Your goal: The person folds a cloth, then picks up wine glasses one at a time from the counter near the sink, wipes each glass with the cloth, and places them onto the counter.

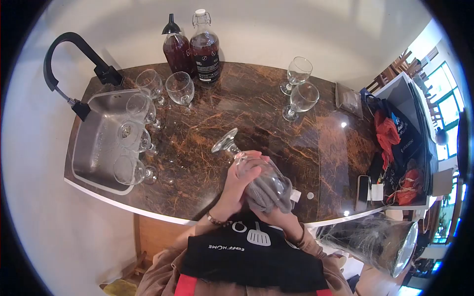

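Near the counter's front edge, a stemmed glass (228,143) is tilted, its foot pointing up and left. My left hand (242,172) is wrapped round the bowl close to the stem. A grey cloth (269,193) lies against the bowl's rim end, and my right hand (276,216) holds it there from below, its fingers mostly hidden by the cloth. Two stemmed glasses, one (304,97) in front of the other (299,70), stand upright at the back right of the brown counter (217,113).
Several stemmed glasses (180,90) stand beside the steel sink (94,148) with its black faucet (79,42). Two dark bottles (205,54) are at the back wall. A phone (363,190), a flat packet (349,101) and a box of bags (405,128) are on the right.
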The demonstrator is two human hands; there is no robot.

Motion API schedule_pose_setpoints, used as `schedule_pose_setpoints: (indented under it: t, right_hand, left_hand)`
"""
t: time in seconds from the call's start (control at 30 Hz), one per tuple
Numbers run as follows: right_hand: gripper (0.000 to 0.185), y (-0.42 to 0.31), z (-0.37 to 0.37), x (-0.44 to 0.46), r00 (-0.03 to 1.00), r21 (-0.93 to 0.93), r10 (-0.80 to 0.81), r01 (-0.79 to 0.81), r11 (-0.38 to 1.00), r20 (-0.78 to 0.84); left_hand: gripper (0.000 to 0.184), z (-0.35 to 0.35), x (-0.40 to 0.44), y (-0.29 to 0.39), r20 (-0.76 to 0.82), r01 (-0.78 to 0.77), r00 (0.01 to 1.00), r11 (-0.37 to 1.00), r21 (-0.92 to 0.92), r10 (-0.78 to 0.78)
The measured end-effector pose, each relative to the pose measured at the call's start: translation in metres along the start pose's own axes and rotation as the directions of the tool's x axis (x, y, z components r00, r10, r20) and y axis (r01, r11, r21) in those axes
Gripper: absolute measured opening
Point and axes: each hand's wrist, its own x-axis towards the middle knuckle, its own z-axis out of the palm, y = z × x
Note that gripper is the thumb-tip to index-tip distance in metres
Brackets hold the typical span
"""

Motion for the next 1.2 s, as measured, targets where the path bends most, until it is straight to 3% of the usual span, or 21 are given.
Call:
schedule_pose_setpoints:
  t: [0.07, 0.1, 0.17, 0.2, 0.27, 0.33, 0.37, 0.4, 0.43, 0.5, 0.57, 0.67, 0.73, 0.77, 0.8, 0.87, 0.9, 0.93, 1.0, 1.07, 1.2]
  right_hand:
    - [0.052, 0.001, 0.004, -0.005, 0.995, 0.036, 0.062, -0.065, 0.997, 0.072]
    - [0.058, -0.004, 0.004, -0.007, 0.960, 0.517, 0.270, -0.266, 0.814, 0.070]
    - [0.075, -0.003, 0.002, -0.010, 0.827, 0.937, 0.449, -0.249, -0.245, 0.338]
    - [0.075, -0.005, 0.001, -0.007, 0.828, 0.936, 0.447, -0.249, -0.247, 0.338]
    - [0.076, -0.011, -0.001, 0.001, 0.861, 0.661, 0.330, -0.010, -0.751, 0.388]
    - [0.072, -0.007, -0.004, 0.001, 0.816, 0.725, 0.383, -0.062, -0.686, 0.433]
    - [0.069, -0.008, -0.008, 0.006, 0.836, 0.955, 0.462, -0.256, -0.151, 0.297]
    - [0.067, -0.008, -0.010, 0.011, 0.881, 0.825, 0.451, -0.360, 0.437, 0.145]
    - [0.062, 0.000, -0.002, 0.013, 0.974, 0.521, 0.227, -0.184, 0.833, -0.018]
    - [0.061, -0.007, -0.004, 0.011, 0.936, 0.741, 0.338, -0.296, 0.603, 0.099]
    - [0.062, -0.010, -0.010, 0.012, 0.814, 0.924, 0.443, -0.367, -0.109, 0.376]
    - [0.064, -0.011, -0.019, 0.017, 0.814, 0.900, 0.400, -0.320, -0.297, 0.421]
    - [0.064, -0.012, -0.013, 0.015, 0.811, 0.924, 0.462, -0.377, -0.058, 0.360]
    - [0.065, -0.005, -0.003, 0.009, 0.932, 0.729, 0.349, -0.302, 0.614, 0.092]
    - [0.066, -0.007, 0.003, 0.009, 0.997, 0.182, 0.072, -0.064, 0.981, -0.038]
    - [0.067, -0.013, -0.002, 0.016, 0.988, 0.385, 0.152, -0.136, 0.913, -0.011]
    - [0.068, -0.015, -0.006, 0.016, 0.916, 0.873, 0.368, -0.304, 0.382, 0.159]
    - [0.069, -0.016, -0.007, 0.015, 0.813, 0.887, 0.396, -0.288, -0.362, 0.426]
    - [0.067, -0.010, 0.000, 0.012, 0.831, 0.887, 0.398, -0.220, -0.406, 0.388]
    - [0.065, -0.006, 0.000, 0.012, 0.825, 0.916, 0.497, -0.379, 0.135, 0.268]
    - [0.062, -0.012, -0.006, 0.022, 0.724, 0.884, 0.508, -0.400, -0.244, 0.468]
  left_hand:
    - [0.053, -0.009, 0.012, -0.003, 0.079, -0.045, 0.996, 0.994, 0.100, 0.037]
    - [0.050, -0.013, 0.016, -0.004, 0.213, -0.116, 0.973, 0.985, 0.128, 0.087]
    - [0.052, -0.016, 0.020, -0.006, 0.400, -0.105, 0.911, 0.994, -0.005, 0.099]
    - [0.052, -0.017, 0.023, -0.004, 0.398, -0.106, 0.912, 0.994, -0.003, 0.099]
    - [0.063, -0.021, 0.033, 0.003, 0.498, -0.094, 0.866, 0.993, 0.069, 0.047]
    - [0.069, -0.012, 0.030, 0.016, 0.456, -0.153, 0.889, 0.970, 0.189, 0.051]
    - [0.072, -0.003, 0.020, 0.020, 0.244, -0.077, 0.969, 0.972, 0.223, 0.021]
    - [0.075, 0.000, 0.012, 0.019, 0.018, 0.007, 1.000, 0.971, 0.240, -0.012]
    - [0.075, 0.003, 0.008, 0.008, 0.060, -0.143, 0.990, 0.894, 0.425, 0.129]
    - [0.074, -0.005, 0.006, -0.002, 0.092, -0.186, 0.982, 0.942, 0.280, 0.167]
    - [0.072, -0.020, 0.016, -0.011, 0.278, -0.310, 0.913, 0.951, -0.003, 0.298]
    - [0.067, -0.025, 0.021, 0.011, 0.385, -0.381, 0.886, 0.880, 0.284, 0.259]
    - [0.061, -0.007, 0.010, 0.021, 0.268, -0.323, 0.934, 0.876, 0.357, 0.235]
    - [0.067, 0.007, 0.004, 0.021, 0.091, -0.219, 0.976, 0.901, 0.375, 0.199]
    - [0.075, 0.013, 0.000, 0.021, -0.092, -0.109, 0.984, 0.920, 0.376, 0.155]
    - [0.070, -0.003, 0.007, 0.015, -0.079, -0.161, 0.976, 0.915, 0.369, 0.203]
    - [0.067, -0.008, 0.014, 0.013, 0.117, -0.242, 0.968, 0.951, 0.194, 0.223]
    - [0.064, -0.013, 0.018, 0.012, 0.298, -0.277, 0.918, 0.961, 0.002, 0.264]
    - [0.060, -0.017, 0.022, 0.020, 0.355, -0.296, 0.906, 0.944, 0.144, 0.230]
    - [0.052, -0.012, 0.020, 0.028, 0.153, -0.175, 0.980, 0.928, 0.328, 0.130]
    - [0.038, -0.015, 0.021, 0.010, -0.028, -0.188, 0.979, 0.952, 0.242, 0.201]
